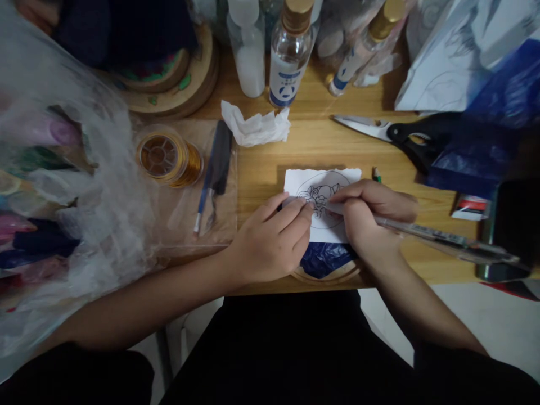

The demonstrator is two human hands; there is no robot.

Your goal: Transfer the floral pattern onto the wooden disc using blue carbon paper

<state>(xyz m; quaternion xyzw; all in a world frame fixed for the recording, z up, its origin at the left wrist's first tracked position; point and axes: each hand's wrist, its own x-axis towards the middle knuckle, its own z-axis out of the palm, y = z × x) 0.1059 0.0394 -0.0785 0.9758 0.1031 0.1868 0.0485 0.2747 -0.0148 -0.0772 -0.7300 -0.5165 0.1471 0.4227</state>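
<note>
White paper (327, 228) in front of me at the table (261, 169) edge, head view: it carries a black line drawing (323, 194) inside a thin circle, and it lies over a crinkled blue sheet (327, 259), with a round wooden board (337, 278) showing below. Status: the outline looks complete where I can see it, though my fingers cover part. My read is I'm mid-pass over the lines; can't tell how many are gone over or left, or whether the blue sheet has marked anything beneath. Pose: my left hand (278, 244) is palm-down from the left, gripping nothing, fingers laid on the paper's left side, apparently pinning it. My right hand (371, 216) comes in from the right, thumb and fingers clamped on the pen (422, 229), its back end slanting off right. Tip sits over the drawing, near my left fingertips; can't confirm contact.
</note>
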